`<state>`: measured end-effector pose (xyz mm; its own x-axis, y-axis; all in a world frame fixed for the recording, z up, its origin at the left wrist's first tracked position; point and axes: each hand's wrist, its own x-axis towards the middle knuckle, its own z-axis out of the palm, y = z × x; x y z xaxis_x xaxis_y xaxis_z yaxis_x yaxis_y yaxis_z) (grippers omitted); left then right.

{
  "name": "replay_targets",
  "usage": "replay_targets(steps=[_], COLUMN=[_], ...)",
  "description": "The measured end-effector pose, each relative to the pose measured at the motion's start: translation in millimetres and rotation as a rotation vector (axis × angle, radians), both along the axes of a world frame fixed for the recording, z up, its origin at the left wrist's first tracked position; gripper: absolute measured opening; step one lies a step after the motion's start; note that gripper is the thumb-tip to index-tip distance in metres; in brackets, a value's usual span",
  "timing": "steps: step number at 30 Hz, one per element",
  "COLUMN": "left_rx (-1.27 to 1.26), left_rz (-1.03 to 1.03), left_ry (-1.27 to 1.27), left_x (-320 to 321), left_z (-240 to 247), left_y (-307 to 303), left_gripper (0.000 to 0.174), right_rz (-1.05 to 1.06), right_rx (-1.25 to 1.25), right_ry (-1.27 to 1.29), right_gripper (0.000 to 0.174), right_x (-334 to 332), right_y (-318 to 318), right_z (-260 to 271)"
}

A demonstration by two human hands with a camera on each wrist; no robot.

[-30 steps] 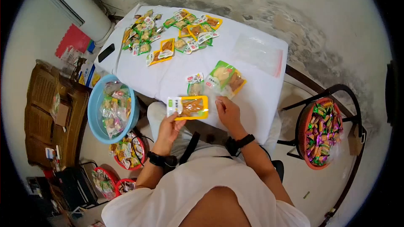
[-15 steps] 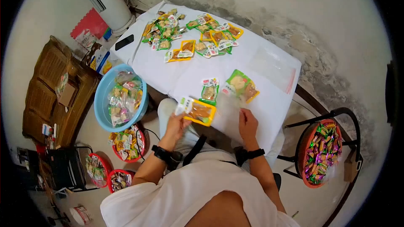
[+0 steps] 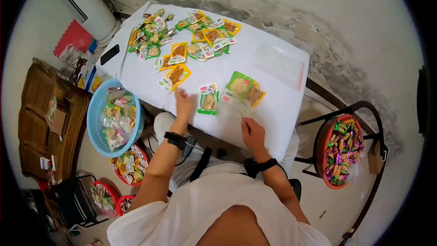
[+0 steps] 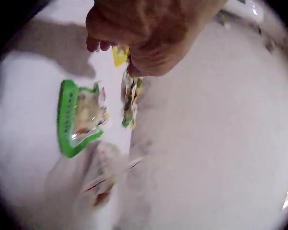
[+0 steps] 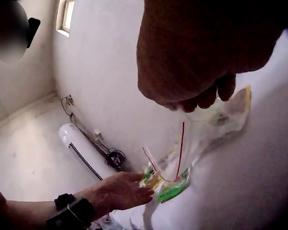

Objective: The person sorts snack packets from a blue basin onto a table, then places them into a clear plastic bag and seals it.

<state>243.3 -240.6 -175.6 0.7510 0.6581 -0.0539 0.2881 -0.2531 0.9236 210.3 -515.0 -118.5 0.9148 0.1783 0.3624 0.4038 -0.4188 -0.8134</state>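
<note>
My left hand [image 3: 184, 104] is over the near left side of the table, fingers loosely bent, just short of a yellow-edged snack packet [image 3: 177, 76] lying flat. In the left wrist view the same hand [image 4: 144, 36] hangs above the cloth with nothing in its grasp. My right hand [image 3: 253, 133] pinches the edge of a clear zip bag [image 3: 233, 105]; its red strip shows in the right wrist view. Inside the bag are a green packet [image 3: 240, 83] and a yellow-edged one [image 3: 256, 95]. Between the hands lies a green-edged packet [image 3: 209, 100].
Several packets [image 3: 152, 36] are heaped at the back left of the white-covered table [image 3: 150, 77]. A flat clear bag [image 3: 277, 66] lies at right, a phone [image 3: 109, 54] at left. A blue basin [image 3: 93, 130] and a red basket of sweets [image 3: 328, 168] flank the table.
My left hand has moved forward and let go of the yellow-edged packet, which now lies beside the others at left. My right hand stays at the bag's edge.
</note>
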Motion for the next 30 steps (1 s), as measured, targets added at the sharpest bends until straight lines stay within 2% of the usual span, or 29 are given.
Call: replay_targets(steps=[1,3,4,6,7,8,10,11,12,14,15,17,18,20,22,24,26,28,29,30], left_rx=[0.167,0.818,0.817,0.711,0.510,0.514,0.778,0.952,0.956,0.647,0.649,0.385,0.385,0.056,-0.164,-0.502,-0.750,-0.885,-0.908,-0.929], left_rz=[-0.135,-0.537,-0.539,-0.852,-0.971,-0.972,-1.074,-1.030,-1.032,-0.999,-1.001,-0.940,-0.940,-0.708,-0.530,-0.477,-0.324,-0.326,-0.374,-0.306], left_ry=[-0.186,-0.126,-0.119,0.057,0.345,0.344,0.683,0.542,0.544,0.427,0.428,0.486,0.488,0.548,0.498,0.192,0.092,0.068,0.005,0.045], left_x=[6.3,17.6,26.9,55.1,65.4,70.1,74.5,73.9,78.7,87.6,85.3,72.7,63.1,30.8,-5.7,-42.8,-80.3,-108.8,-117.0,-126.0], left_z=[-23.3,-1.6,-2.2,-2.1,31.0,54.7,86.2,65.2,46.9,27.8,21.1,20.0,23.6,57.5,80.5,53.6,88.6,106.7,98.1,101.9], left_y=[-7.5,-10.9,-5.9,5.3,2.7,-4.0,-14.3,-8.3,0.4,15.5,22.1,32.4,39.1,45.6,57.2,87.1,69.8,47.9,36.9,16.9], left_gripper=[0.072,0.080,0.080,0.082,0.079,0.079,0.079,0.086,0.086,0.065,0.065,0.048,0.048,0.036,0.028,0.026,0.029,0.030,0.028,0.026], right_rz=[0.010,0.017,0.026,0.017,0.006,0.005,0.009,0.007,0.005,0.002,0.009,0.016,0.020,0.021,0.021,0.006,-0.004,0.012,0.015,0.021], right_rx=[0.001,-0.009,-0.022,-0.023,-0.023,-0.020,-0.040,-0.035,-0.037,-0.038,-0.046,-0.054,-0.050,-0.046,-0.062,-0.045,-0.026,-0.033,-0.032,-0.033], right_ry=[0.011,-0.019,-0.055,-0.054,-0.055,-0.056,0.057,0.057,0.059,0.061,0.062,0.063,0.076,0.094,0.084,0.072,0.052,0.116,0.116,0.120], right_gripper=[0.011,0.010,0.010,0.009,0.009,0.009,0.012,0.012,0.012,0.011,0.011,0.011,0.012,0.013,0.014,0.015,0.016,0.018,0.018,0.018], right_x=[-0.4,1.2,1.2,0.8,0.9,0.7,-0.7,-1.1,-0.7,0.7,1.5,2.4,2.4,2.8,3.0,3.3,4.7,4.0,3.8,2.8], right_y=[0.3,0.3,0.3,1.3,1.1,0.4,0.9,1.7,2.4,2.3,2.2,2.4,2.0,0.8,1.0,3.9,7.1,9.8,10.5,11.4], right_z=[1.0,1.4,1.8,3.7,4.9,6.0,8.0,7.7,7.5,7.7,8.0,9.2,10.4,12.4,13.4,11.7,10.8,10.0,9.8,9.6])
